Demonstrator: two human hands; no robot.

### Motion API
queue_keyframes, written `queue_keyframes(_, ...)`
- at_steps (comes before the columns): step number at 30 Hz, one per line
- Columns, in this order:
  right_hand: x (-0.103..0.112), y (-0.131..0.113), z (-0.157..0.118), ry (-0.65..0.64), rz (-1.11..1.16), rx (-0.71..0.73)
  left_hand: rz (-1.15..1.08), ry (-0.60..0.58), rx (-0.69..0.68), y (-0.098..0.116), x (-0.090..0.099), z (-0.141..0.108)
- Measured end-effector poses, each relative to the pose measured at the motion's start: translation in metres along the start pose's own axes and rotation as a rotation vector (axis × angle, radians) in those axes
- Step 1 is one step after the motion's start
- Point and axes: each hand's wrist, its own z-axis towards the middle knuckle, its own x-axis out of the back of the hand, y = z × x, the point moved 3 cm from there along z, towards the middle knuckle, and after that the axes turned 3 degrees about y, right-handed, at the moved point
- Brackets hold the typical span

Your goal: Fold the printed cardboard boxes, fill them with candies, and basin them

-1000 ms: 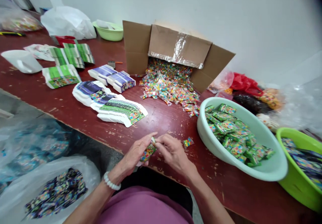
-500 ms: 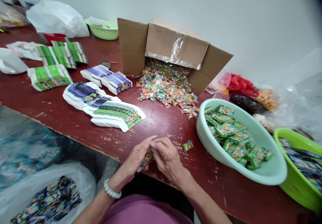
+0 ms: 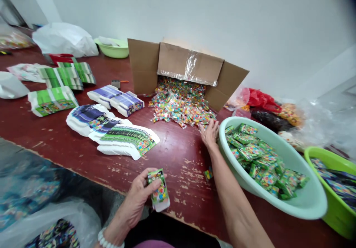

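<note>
My left hand (image 3: pixel 140 188) grips a small green printed candy box (image 3: pixel 160 194) over the table's front edge, thumb across its face. A white flap sticks out at the box's lower end. My right hand (image 3: pixel 210 133) is stretched forward, fingers apart, at the right edge of a pile of wrapped candies (image 3: pixel 178 108). Those small clear packets spill from a cardboard box (image 3: pixel 191 60) lying on its side. One loose candy packet (image 3: pixel 208 173) lies beside my right forearm, partly covered by it.
A pale green basin (image 3: pixel 317 203) of green packs stands at right, with a lime basin (image 3: pixel 319 211) behind it. Fanned flat cartons (image 3: pixel 122 138) and banded purple stacks (image 3: pixel 115 97) lie left of centre, green stacks (image 3: pixel 52 101) farther left. A plastic bag (image 3: pixel 80 211) hangs low left.
My hands have parted. The right one has let go of the small box and reached forward to the candy pile; the left keeps the box, now turned face up. The view has tilted up slightly.
</note>
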Motion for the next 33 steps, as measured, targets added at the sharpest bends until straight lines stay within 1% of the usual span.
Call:
queue_keyframes(3, -0.018, 0.008, 0.019, -0.037, -0.001, -0.124, -0.004, 0.061, -0.041, 0.002, 0.016, -0.004)
queue_keyframes(4, -0.023, 0.009, 0.022, -0.059, -0.005, -0.146, -0.005, 0.084, -0.053, 0.003, 0.021, -0.006)
queue_keyframes(6, -0.03, 0.008, 0.022, -0.103, -0.018, -0.142, 0.006, 0.106, -0.048, 0.006, 0.028, -0.009)
queue_keyframes(9, -0.037, 0.0, 0.01, -0.153, -0.043, -0.056, 0.08, 0.152, -0.067, 0.009, 0.035, -0.01)
queue_keyframes(11, -0.041, -0.01, -0.007, -0.184, -0.05, 0.03, 0.163, 0.218, -0.134, 0.01, 0.04, -0.007)
queue_keyframes(13, -0.043, -0.018, -0.03, -0.217, -0.04, 0.119, 0.269, 0.248, -0.191, 0.01, 0.045, -0.003)
queue_keyframes(15, -0.043, -0.025, -0.054, -0.245, -0.007, 0.199, 0.418, 0.229, -0.248, 0.011, 0.05, -0.001)
queue_keyframes(17, -0.039, -0.031, -0.076, -0.263, 0.103, 0.283, 0.637, 0.199, -0.312, 0.014, 0.053, -0.001)
queue_keyframes(20, -0.03, -0.039, -0.1, -0.253, 0.295, 0.349, 0.968, 0.096, -0.384, 0.019, 0.051, -0.007)
queue_keyframes(22, -0.022, -0.043, -0.108, -0.232, 0.435, 0.299, 1.133, 0.004, -0.408, 0.022, 0.044, -0.011)
queue_keyframes(24, -0.012, -0.047, -0.112, -0.235, 0.649, 0.208, 1.217, -0.04, -0.415, 0.025, 0.037, -0.012)
queue_keyframes(26, -0.001, -0.052, -0.115, -0.289, 0.856, 0.125, 1.168, -0.029, -0.395, 0.028, 0.033, -0.012)
queue_keyframes(28, 0.012, -0.055, -0.122, -0.366, 0.945, 0.092, 0.981, -0.019, -0.378, 0.029, 0.029, -0.011)
queue_keyframes(30, 0.024, -0.058, -0.133, -0.475, 1.044, 0.038, 0.731, -0.076, -0.321, 0.026, 0.023, -0.012)
queue_keyframes(33, 0.037, -0.062, -0.158, -0.678, 1.283, -0.124, 0.411, -0.196, -0.18, 0.017, 0.009, -0.019)
